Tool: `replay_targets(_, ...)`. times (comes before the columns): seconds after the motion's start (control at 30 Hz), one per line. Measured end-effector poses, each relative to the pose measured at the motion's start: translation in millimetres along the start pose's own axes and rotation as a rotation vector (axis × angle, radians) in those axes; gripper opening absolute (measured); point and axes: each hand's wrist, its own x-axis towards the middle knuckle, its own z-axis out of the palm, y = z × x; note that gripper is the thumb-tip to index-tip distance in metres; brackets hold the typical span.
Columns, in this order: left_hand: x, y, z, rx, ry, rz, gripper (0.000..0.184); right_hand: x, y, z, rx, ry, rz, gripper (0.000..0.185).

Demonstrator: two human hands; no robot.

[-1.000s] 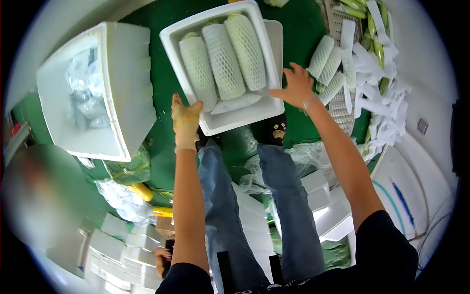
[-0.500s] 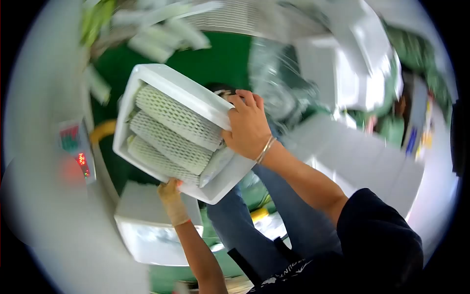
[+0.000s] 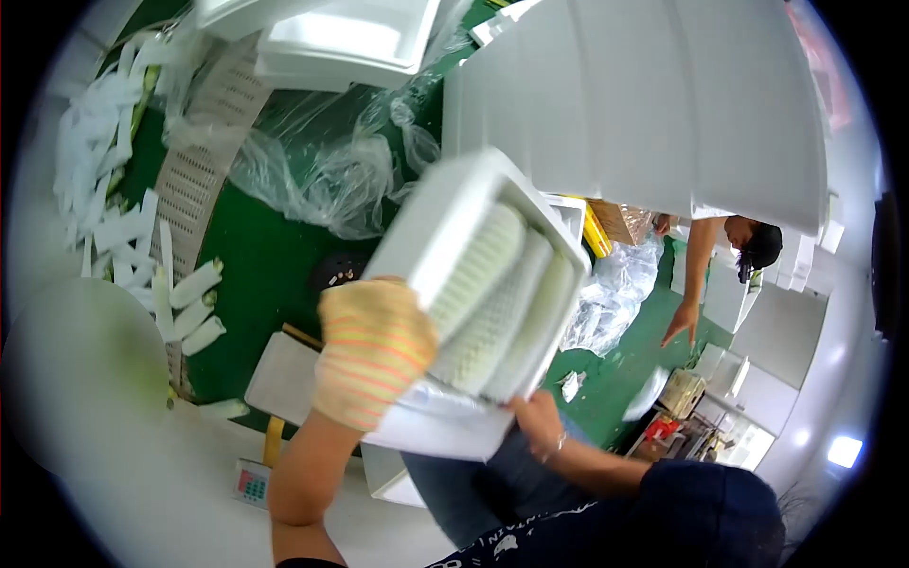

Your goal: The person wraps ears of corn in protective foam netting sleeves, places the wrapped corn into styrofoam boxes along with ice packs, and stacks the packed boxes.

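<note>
A white foam box (image 3: 437, 222) is held tilted in front of me, slightly blurred. Long pale green items in white foam net sleeves (image 3: 481, 276) lie side by side in it, with a whitish plastic pack (image 3: 445, 399) at the near end. My left hand (image 3: 376, 355), in a cream glove with orange stripes, grips the box's left side. At the near right corner my bare right hand (image 3: 540, 423), a bracelet on its wrist, is closed on the rim. Its fingertips are partly hidden.
Large white foam boxes (image 3: 634, 104) are stacked ahead to the right. Clear plastic sheeting (image 3: 331, 185) lies on the green floor (image 3: 241, 284). White-wrapped pieces (image 3: 104, 161) are piled at left. A scale display (image 3: 253, 485) stands low left. Another person's arm (image 3: 698, 275) reaches down at right.
My view has swung to the right, and the box has turned with both hands still on it. The stacked boxes and the other person have come into view.
</note>
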Motion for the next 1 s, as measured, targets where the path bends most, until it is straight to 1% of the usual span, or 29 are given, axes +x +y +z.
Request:
replay_targets(0.07,37.8,35.1,27.9,0.088,-0.271,0.142,0.013,-14.6,35.3,-2.3,0.336,0.0,0.253,0.029)
replay_targets(0.13,71.2,66.7,72.9,0.093,-0.607,0.211,0.012,-20.6,75.7,2.8,0.696,0.002,0.267,0.03)
replay_targets(0.17,85.4,82.5,97.8,0.158,-0.721,0.335,0.014,-18.8,91.6,3.7,0.81,-0.006,0.317,0.031)
replay_targets(0.2,100.3,101.6,118.8,0.22,-0.836,0.459,0.015,-15.3,95.9,1.1,0.823,-0.002,0.337,0.031)
replay_targets(0.27,139.2,142.9,147.1,0.358,-0.963,0.543,0.016,9.4,87.7,-9.8,1.106,0.037,0.418,0.041)
replay_targets(0.3,151.5,159.4,180.6,0.426,-0.901,0.573,0.016,27.9,79.5,-16.9,1.144,0.031,0.342,0.044)
replay_targets(0.33,161.2,171.2,212.3,0.489,-0.842,0.597,0.018,50.6,71.2,-22.9,1.161,0.1,0.285,0.047)
replay_targets(0.37,175.2,181.9,221.1,0.543,-0.785,0.588,0.018,78.3,70.6,-29.2,1.176,0.123,0.22,0.048)
replay_targets(0.4,182.4,184.2,226.1,0.598,-0.728,0.582,0.019,109.4,76.4,-35.4,1.208,0.071,0.194,0.046)
replay_targets(0.43,179.8,176.4,236.2,0.602,-0.731,0.576,0.019,137.5,69.7,-36.3,1.189,0.129,0.118,0.044)
replay_targets(0.47,175.7,166.2,251.2,0.415,-0.522,0.49,0.017,164.0,65.7,-37.2,1.159,0.122,0.076,0.04)
replay_targets(0.5,174.0,158.4,258.8,0.231,-0.312,0.403,0.015,193.8,61.9,-33.2,1.123,0.211,0.113,0.039)
replay_targets(0.53,169.3,151.6,251.1,0.117,-0.351,0.375,0.015,228.8,71.3,-33.8,1.117,0.174,0.126,0.039)
replay_targets(0.57,158.2,141.7,241.2,0.005,-0.392,0.343,0.016,263.3,92.5,-33.3,1.118,0.099,0.017,0.04)
replay_targets(0.6,127.2,130.1,248.2,-0.252,-0.119,0.267,0.019,289.8,112.5,-32.8,1.118,0.055,-0.033,0.04)
replay_targets(0.63,93.9,115.8,245.1,-0.441,0.026,0.213,0.023,318.1,135.3,-32.5,1.119,0.011,-0.084,0.04)
replay_targets(0.67,60.7,101.4,227.2,-0.553,0.177,0.118,0.023,330.7,152.4,-36.9,0.976,-0.088,-0.115,0.035)
replay_targets(0.7,33.2,84.1,211.8,-0.551,-0.062,-0.026,0.023,294.1,113.4,-38.0,0.937,-0.01,0.002,0.034)
replay_targets(0.73,6.5,71.2,196.8,-0.483,0.003,-0.12,0.021,251.0,66.0,-38.4,0.903,0.064,0.122,0.033)
replay_targets(0.77,-19.3,56.3,189.4,-0.432,-0.096,-0.28,0.019,241.2,57.0,-34.4,0.874,0.103,0.162,0.032)
replay_targets(0.8,-45.0,44.4,182.4,-0.405,-0.11,-0.38,0.018,236.5,51.3,-28.6,0.848,0.139,0.196,0.032)
replay_targets(0.83,-63.2,37.8,174.4,-0.38,-0.126,-0.487,0.017,231.6,49.6,-26.2,0.838,0.13,0.189,0.032)
replay_targets(0.87,-65.4,36.8,161.3,-0.381,-0.106,-0.5,0.017,231.5,52.3,-29.4,0.817,0.068,0.195,0.034)
replay_targets(0.9,-64.7,38.0,145.0,-0.488,-0.042,-0.523,0.016,232.8,51.1,-32.9,0.79,0.002,0.193,0.037)
replay_targets(0.93,-62.0,40.0,127.5,-0.594,0.035,-0.544,0.014,236.3,54.7,-34.8,0.761,-0.019,0.167,0.037)
replay_targets(0.97,-51.1,39.8,112.2,-0.58,0.067,-0.454,0.013,244.6,62.5,-34.1,0.834,-0.121,0.239,0.034)
replay_targets(1.0,-33.1,41.2,85.9,-0.664,0.076,-0.371,0.017,258.6,68.5,-32.3,0.905,-0.228,0.31,0.032)
